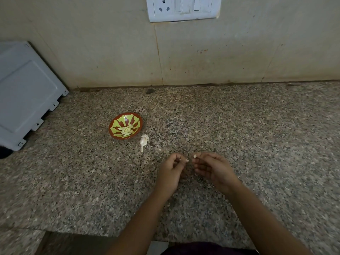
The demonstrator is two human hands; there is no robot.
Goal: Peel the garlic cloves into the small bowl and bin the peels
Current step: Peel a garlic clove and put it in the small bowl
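At the far left edge of the speckled granite counter (257, 129) stood a grey appliance (27, 92), close to the tiled wall (110, 48). A dark object (4, 152) showed just below its near corner, too much cut off to name. To the right, well apart from the appliance, the small bowl (135, 120) sat upright on the counter. It was red-brown with a yellow-green leaf pattern, and several peeled cloves (127, 131) lay together in its nearer part. Just beside the bowl, at its near right side and, as far as could be seen, not touching it, lay a white garlic remainder (144, 141) with papery skin and a short stalk. Further right and nearer to the person, the left hand (172, 171) was over the counter with its fingers curled inward, and its fingertips pinched a small pale scrap (187, 160). Whether this was peel or clove could not be told. High on the wall, above the two hands, was a white switch plate (184, 8) with a socket. Near the left hand, with a small gap between them, the right hand (211, 168) had its lower fingers loosely bent. Its thumb and forefinger pinched a pale garlic piece (195, 155) at the tips. Both forearms reached in from the near edge of the counter.
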